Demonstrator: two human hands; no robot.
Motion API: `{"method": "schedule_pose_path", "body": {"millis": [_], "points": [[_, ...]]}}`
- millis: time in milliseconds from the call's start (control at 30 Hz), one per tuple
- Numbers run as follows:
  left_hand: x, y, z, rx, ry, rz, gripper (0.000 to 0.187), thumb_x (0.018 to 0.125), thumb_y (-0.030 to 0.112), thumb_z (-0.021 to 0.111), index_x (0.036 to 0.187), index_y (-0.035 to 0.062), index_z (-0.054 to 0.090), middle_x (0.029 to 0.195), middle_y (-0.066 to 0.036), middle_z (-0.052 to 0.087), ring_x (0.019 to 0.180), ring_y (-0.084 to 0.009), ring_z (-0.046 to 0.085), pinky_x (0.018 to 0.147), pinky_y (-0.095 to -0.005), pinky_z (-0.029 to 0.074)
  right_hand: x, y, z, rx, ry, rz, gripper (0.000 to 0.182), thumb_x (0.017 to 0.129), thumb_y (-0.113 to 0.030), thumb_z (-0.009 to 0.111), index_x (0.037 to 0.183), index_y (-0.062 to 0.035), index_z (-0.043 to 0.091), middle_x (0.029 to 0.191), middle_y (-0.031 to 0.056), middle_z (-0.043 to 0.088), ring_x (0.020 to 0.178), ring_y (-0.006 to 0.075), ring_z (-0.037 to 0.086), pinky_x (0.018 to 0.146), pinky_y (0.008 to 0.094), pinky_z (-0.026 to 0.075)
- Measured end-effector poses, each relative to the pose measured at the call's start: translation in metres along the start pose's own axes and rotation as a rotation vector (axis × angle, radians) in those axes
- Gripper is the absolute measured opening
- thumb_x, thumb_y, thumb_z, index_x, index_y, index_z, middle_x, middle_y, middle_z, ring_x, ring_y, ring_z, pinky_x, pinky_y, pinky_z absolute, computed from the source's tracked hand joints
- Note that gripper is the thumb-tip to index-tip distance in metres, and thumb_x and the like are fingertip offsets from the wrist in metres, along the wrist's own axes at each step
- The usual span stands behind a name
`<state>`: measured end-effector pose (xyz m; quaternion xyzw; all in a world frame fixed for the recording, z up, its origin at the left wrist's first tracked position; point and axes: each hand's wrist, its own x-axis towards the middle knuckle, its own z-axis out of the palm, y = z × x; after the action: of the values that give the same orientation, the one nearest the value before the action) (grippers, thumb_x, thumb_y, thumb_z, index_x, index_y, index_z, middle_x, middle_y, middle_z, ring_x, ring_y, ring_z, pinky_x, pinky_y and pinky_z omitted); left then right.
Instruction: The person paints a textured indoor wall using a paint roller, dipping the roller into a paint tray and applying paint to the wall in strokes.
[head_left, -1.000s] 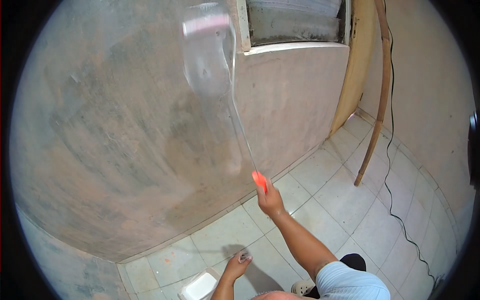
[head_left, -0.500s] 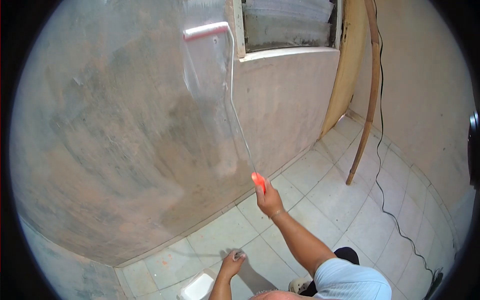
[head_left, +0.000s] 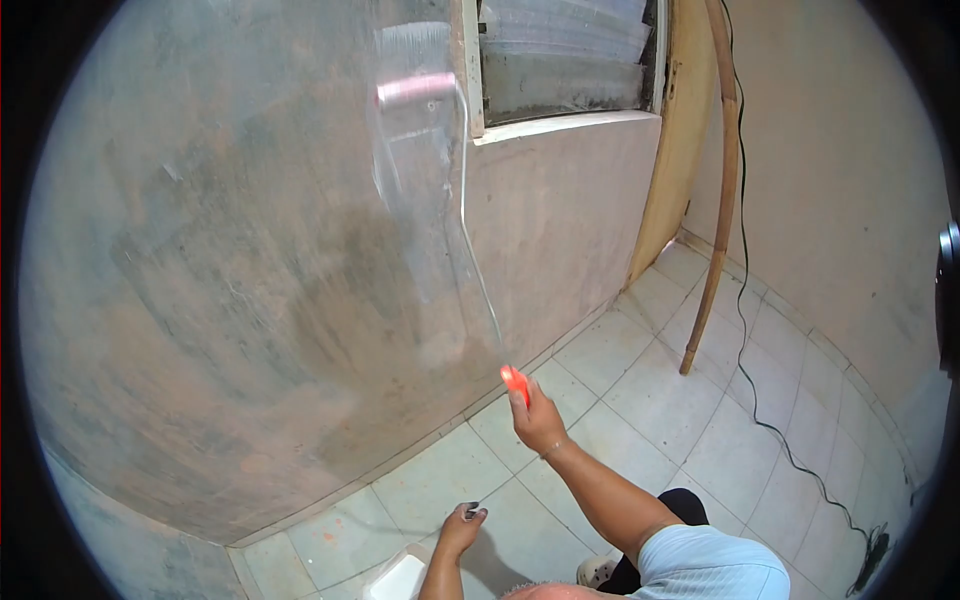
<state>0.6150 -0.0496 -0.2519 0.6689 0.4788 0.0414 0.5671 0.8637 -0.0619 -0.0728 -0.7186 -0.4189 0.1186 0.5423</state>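
My right hand point(head_left: 540, 420) is wrapped round the orange handle of a paint roller point(head_left: 415, 90). The roller's long bent metal rod runs up to a white-and-pink sleeve, which lies against the wall left of the window. Wet whitish paint point(head_left: 412, 45) shows above and below the sleeve. Low over the floor, my left hand point(head_left: 460, 530) is closed round a small dark item, mostly hidden by the fingers. Just left of that forearm, partly covered by it, is a white tray-like container point(head_left: 395, 577).
The wall point(head_left: 250, 300) is patchy grey and brown. A louvred window point(head_left: 565, 70) with a pale sill is set in it. Further right, a bamboo pole point(head_left: 722, 200) leans beside a dark cable point(head_left: 745, 370) trailing across the tiled floor point(head_left: 660, 400). A shoe point(head_left: 596, 571) shows below.
The roller sleeve has moved slightly down the wall, leaving more of the painted strip visible above it. The camera view has shifted a little. Both hands keep their hold.
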Motion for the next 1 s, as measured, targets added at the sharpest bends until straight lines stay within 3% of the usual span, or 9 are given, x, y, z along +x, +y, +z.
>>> {"method": "schedule_pose_path", "body": {"millis": [300,467,567,600,700,767,833,900,1000], "points": [[0.012,-0.004,0.0,-0.023,0.008,-0.003,0.051,0.085,0.038,0.065,0.12,0.0016,0.057,0.106,-0.016,0.066,0.099,-0.0268,0.063,0.087,-0.0336,0.047,-0.027,0.055,-0.003,-0.14,0.048,-0.05,0.044,0.096,-0.037,0.042,0.127,-0.0069,0.048,0.098,0.0234,0.064,0.091,0.045,0.06,0.077,0.0454,0.05],[0.004,0.016,0.003,-0.038,0.003,-0.008,0.05,0.085,0.036,0.064,0.12,0.0012,0.057,0.106,-0.018,0.066,0.1,-0.0267,0.062,0.088,-0.0344,0.047,0.078,-0.07,-0.028,0.084,0.005,-0.047,0.04,0.096,-0.033,0.043,0.121,-0.0022,0.049,0.093,0.0251,0.062,0.088,0.0453,0.059,0.073,0.0456,0.047],[0.003,-0.003,0.0,-0.002,-0.007,0.023,0.05,0.086,0.035,0.064,0.121,0.001,0.057,0.105,-0.018,0.066,0.098,-0.0261,0.063,0.087,-0.0343,0.047,0.074,-0.042,-0.018,-0.045,0.045,-0.061,0.039,0.096,-0.032,0.043,0.12,-0.0025,0.049,0.095,0.0255,0.061,0.089,0.046,0.059,0.075,0.0458,0.047],[0.009,-0.005,0.001,0.018,0.0,0.05,0.049,0.086,0.035,0.064,0.121,0.0011,0.057,0.104,-0.017,0.066,0.096,-0.0255,0.063,0.085,-0.034,0.048,0.057,-0.001,-0.005,-0.023,0.125,-0.214,0.041,0.096,-0.034,0.044,0.121,-0.0032,0.048,0.098,0.0267,0.062,0.091,0.0465,0.059,0.077,0.047,0.048],[0.001,0.008,-0.01,-0.001,0.042,0.017,0.048,0.085,0.034,0.065,0.12,0.0016,0.057,0.102,-0.017,0.067,0.093,-0.024,0.063,0.083,-0.0326,0.048,-0.031,0.091,0.01,-0.09,-0.042,0.005,0.045,0.096,-0.037,0.042,0.131,-0.0093,0.045,0.108,0.0261,0.061,0.102,0.0446,0.058,0.086,0.0472,0.047],[0.002,0.007,-0.013,-0.021,0.056,0.014,0.047,0.085,0.033,0.065,0.12,0.0019,0.057,0.102,-0.016,0.067,0.092,-0.0235,0.064,0.082,-0.0323,0.048,-0.047,0.097,0.011,-0.105,-0.12,0.145,0.044,0.096,-0.037,0.042,0.132,-0.011,0.045,0.107,0.0253,0.062,0.104,0.0439,0.057,0.087,0.0475,0.046],[0.001,0.006,-0.011,-0.042,0.067,-0.004,0.047,0.085,0.032,0.065,0.12,0.0021,0.057,0.101,-0.016,0.067,0.091,-0.023,0.064,0.081,-0.032,0.049,-0.022,0.055,0.008,-0.016,0.004,-0.076,0.044,0.096,-0.037,0.042,0.128,-0.0078,0.047,0.105,0.025,0.063,0.1,0.0437,0.059,0.085,0.0473,0.047],[-0.001,0.007,-0.008,-0.057,0.05,0.001,0.047,0.086,0.032,0.065,0.12,0.0013,0.057,0.099,-0.016,0.067,0.091,-0.0232,0.064,0.081,-0.032,0.049,0.036,0.002,-0.002,0.047,0.022,-0.111,0.035,0.097,-0.032,0.043,0.118,-0.0044,0.05,0.076,0.0125,0.06,0.068,0.0269,0.06,0.064,0.0376,0.048],[-0.002,0.004,-0.006,-0.052,0.025,0.043,0.047,0.086,0.032,0.065,0.12,0.0013,0.057,0.098,-0.016,0.067,0.09,-0.0226,0.064,0.081,-0.0318,0.048,0.082,-0.012,-0.005,0.145,0.011,-0.157,0.033,0.097,-0.032,0.044,0.115,-0.0039,0.051,0.066,0.0078,0.053,0.059,0.0204,0.053,0.057,0.0349,0.045]]}}
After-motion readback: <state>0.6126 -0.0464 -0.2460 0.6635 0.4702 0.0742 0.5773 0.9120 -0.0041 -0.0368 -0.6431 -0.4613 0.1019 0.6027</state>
